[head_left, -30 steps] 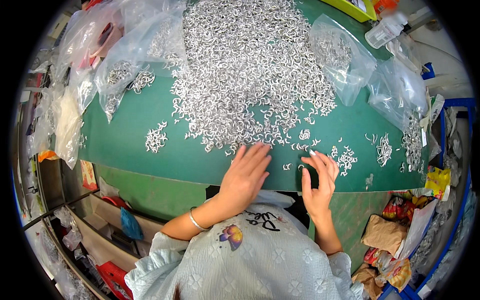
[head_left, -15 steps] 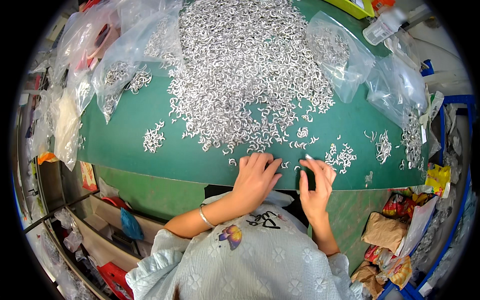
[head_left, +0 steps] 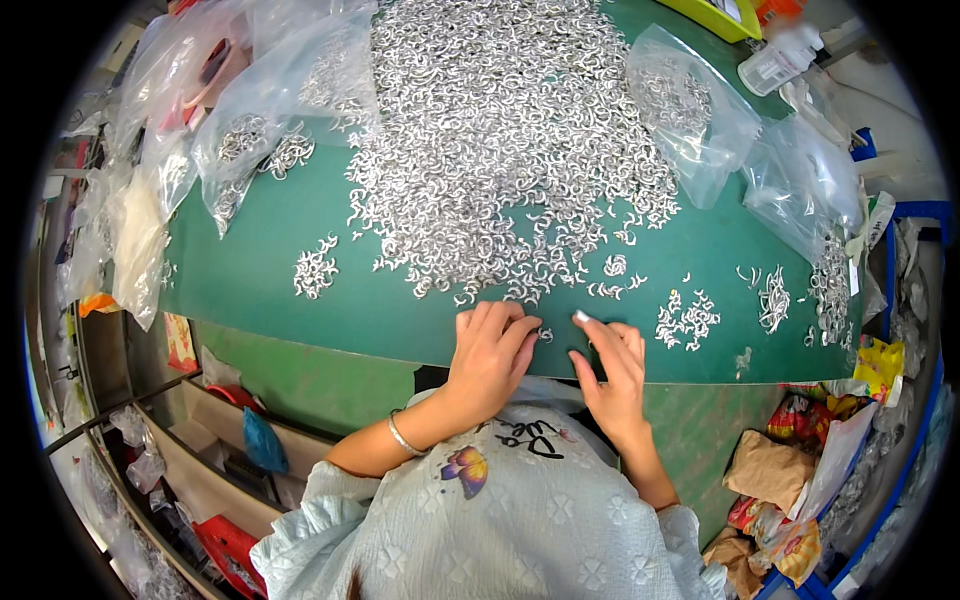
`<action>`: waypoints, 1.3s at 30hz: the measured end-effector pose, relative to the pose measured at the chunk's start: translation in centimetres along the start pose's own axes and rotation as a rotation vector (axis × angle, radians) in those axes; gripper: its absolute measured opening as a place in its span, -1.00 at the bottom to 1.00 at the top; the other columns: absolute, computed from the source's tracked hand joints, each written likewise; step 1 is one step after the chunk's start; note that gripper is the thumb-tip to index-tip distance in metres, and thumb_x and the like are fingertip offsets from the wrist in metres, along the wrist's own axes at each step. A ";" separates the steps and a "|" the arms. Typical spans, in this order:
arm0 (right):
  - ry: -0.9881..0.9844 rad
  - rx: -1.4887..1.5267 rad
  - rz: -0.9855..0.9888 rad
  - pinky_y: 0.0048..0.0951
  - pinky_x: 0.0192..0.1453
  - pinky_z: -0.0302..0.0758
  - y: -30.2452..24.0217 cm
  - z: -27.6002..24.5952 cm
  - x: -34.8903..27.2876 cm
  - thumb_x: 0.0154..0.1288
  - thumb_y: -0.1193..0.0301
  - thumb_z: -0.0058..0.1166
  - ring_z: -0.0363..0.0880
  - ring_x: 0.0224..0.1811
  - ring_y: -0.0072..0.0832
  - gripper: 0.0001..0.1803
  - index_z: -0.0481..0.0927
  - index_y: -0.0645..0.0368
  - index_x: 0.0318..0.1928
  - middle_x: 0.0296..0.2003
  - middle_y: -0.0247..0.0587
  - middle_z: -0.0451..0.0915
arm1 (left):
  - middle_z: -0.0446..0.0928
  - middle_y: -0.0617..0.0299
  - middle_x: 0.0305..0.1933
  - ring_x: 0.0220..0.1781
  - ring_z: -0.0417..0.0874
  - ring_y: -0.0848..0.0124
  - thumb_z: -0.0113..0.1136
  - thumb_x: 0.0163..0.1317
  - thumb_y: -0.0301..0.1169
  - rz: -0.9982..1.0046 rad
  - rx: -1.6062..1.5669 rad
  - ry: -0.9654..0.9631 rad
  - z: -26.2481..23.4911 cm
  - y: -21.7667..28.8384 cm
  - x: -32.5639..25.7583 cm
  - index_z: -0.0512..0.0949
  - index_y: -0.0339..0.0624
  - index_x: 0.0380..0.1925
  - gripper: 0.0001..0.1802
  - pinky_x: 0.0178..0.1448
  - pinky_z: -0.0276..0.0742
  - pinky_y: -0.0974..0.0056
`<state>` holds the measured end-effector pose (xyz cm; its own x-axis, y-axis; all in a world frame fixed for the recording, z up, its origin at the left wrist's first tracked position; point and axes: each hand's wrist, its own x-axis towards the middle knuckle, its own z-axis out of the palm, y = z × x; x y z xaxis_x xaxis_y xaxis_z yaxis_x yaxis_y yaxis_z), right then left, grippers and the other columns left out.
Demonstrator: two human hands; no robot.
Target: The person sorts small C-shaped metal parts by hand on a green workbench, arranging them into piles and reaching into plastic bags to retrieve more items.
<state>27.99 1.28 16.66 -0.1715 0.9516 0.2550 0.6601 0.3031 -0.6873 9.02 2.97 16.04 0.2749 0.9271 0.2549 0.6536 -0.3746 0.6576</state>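
Observation:
A large heap of small silvery crescent-shaped metal pieces covers the middle of the green table. At the near edge, my left hand rests with its fingers bent down and close together; what lies under the fingertips is hidden. Just right of its thumb lie a few loose crescents. My right hand is a little to the right, its thumb and index finger spread apart with nothing between them. Small separate groups of crescents lie at the left and right.
Clear plastic bags with crescents stand at the left and right. A white bottle and a yellow tray are at the far right. Below the table are open drawers and brown paper packages.
Both hands have shifted slightly left along the table edge, the right one coming away from the right-hand group. The loose crescents near the left thumb are now closer together.

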 end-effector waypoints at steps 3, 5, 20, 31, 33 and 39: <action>-0.067 0.037 -0.040 -0.26 -0.01 0.36 -0.3 0.4 0.2 0.05 0.58 0.31 0.52 -0.07 -0.24 -0.48 0.59 0.23 0.11 -0.11 -0.19 0.68 | 0.46 0.25 -0.19 -0.16 0.46 0.28 0.38 0.03 -0.54 -0.001 -0.008 -0.024 0.0 0.2 -0.2 0.61 -0.14 -0.20 -0.71 -0.08 0.20 0.18; -0.103 0.055 -0.067 -0.26 0.01 0.38 -0.5 0.5 0.3 0.05 0.60 0.31 0.54 -0.04 -0.22 -0.50 0.59 0.25 0.09 -0.10 -0.16 0.67 | 0.46 0.27 -0.19 -0.16 0.46 0.30 0.40 0.02 -0.53 0.004 -0.007 -0.003 0.0 0.3 -0.3 0.61 -0.14 -0.22 -0.72 -0.09 0.19 0.19; -0.095 0.121 -0.089 -0.25 -0.03 0.40 -1.2 2.1 1.0 0.00 0.66 0.32 0.54 -0.17 -0.25 -0.53 0.63 0.27 0.01 -0.19 -0.20 0.70 | 0.47 0.30 -0.26 -0.21 0.47 0.32 0.44 -0.01 -0.51 -0.042 -0.033 0.101 0.0 -0.1 -2.9 0.62 -0.09 -0.30 -0.75 -0.11 0.16 0.18; 0.094 0.084 0.027 -0.32 0.03 0.48 -1.4 1.4 1.0 0.03 0.73 0.28 0.56 -0.10 -0.23 -0.59 0.61 0.33 -0.04 -0.20 -0.11 0.69 | 0.49 0.20 -0.16 -0.11 0.50 0.23 0.39 0.03 -0.54 -0.177 -0.050 0.200 -1.7 -0.9 -3.9 0.57 -0.15 -0.14 -0.65 -0.03 0.21 0.17; 0.074 0.070 0.092 -0.29 -0.01 0.48 -1.1 1.0 0.6 0.07 0.71 0.26 0.53 -0.13 -0.21 -0.58 0.60 0.32 0.01 -0.12 -0.08 0.65 | 0.49 0.17 -0.13 -0.08 0.49 0.21 0.36 0.06 -0.56 -0.222 -0.003 0.226 -2.0 -1.5 -3.7 0.55 -0.17 -0.07 -0.62 0.00 0.21 0.16; -0.023 0.102 0.155 -0.24 -0.03 0.48 -1.5 1.2 0.2 0.10 0.69 0.27 0.52 -0.14 -0.14 -0.56 0.58 0.30 0.05 -0.10 -0.01 0.60 | 0.50 0.17 -0.15 -0.09 0.47 0.19 0.36 0.06 -0.58 -0.251 0.077 0.178 -2.6 -1.7 -3.0 0.57 -0.18 -0.06 -0.61 0.02 0.21 0.19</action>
<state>26.13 1.11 16.91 -0.0906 0.9879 0.1257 0.6022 0.1549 -0.7832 5.22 0.84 15.94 -0.0254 0.9761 0.2158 0.7385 -0.1272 0.6622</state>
